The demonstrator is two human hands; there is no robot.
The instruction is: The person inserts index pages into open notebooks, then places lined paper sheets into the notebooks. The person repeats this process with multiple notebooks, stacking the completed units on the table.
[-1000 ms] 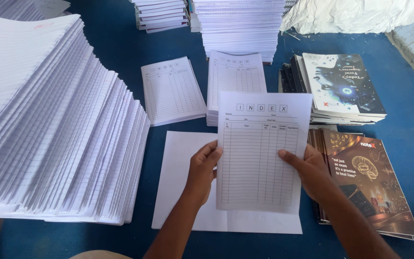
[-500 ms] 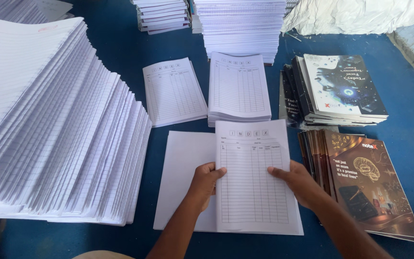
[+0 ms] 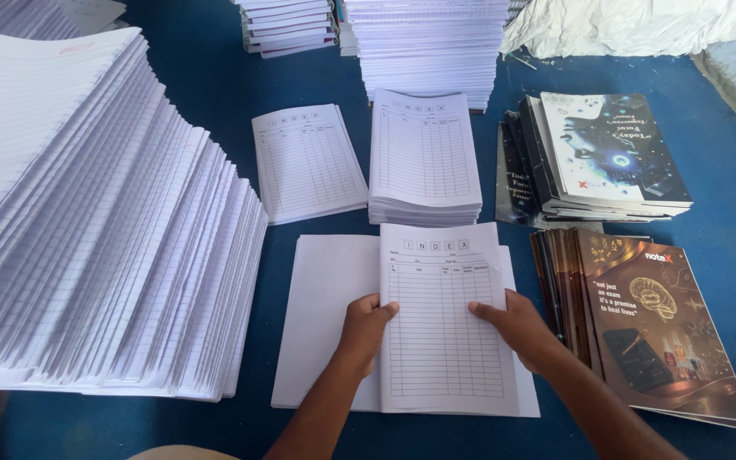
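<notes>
A printed table sheet [image 3: 445, 341] lies flat on the right half of an open blank white sheet [image 3: 325, 315] on the blue table. My left hand [image 3: 366, 328] grips the table sheet's left edge, thumb on top. My right hand [image 3: 517, 328] presses on its right edge. Just beyond stands a thick stack of the same printed sheets [image 3: 426, 158], and a thinner pile of them [image 3: 307, 162] lies to its left.
A tall fanned stack of ruled paper [image 3: 87, 221] fills the left side. Dark blue covers [image 3: 606, 153] and brown covers [image 3: 649, 324] are piled at the right. More paper stacks [image 3: 428, 43] and a white cloth [image 3: 641, 25] sit at the back.
Both hands have lowered the printed table sheet from a raised, tilted hold down flat onto the right half of the blank sheet.
</notes>
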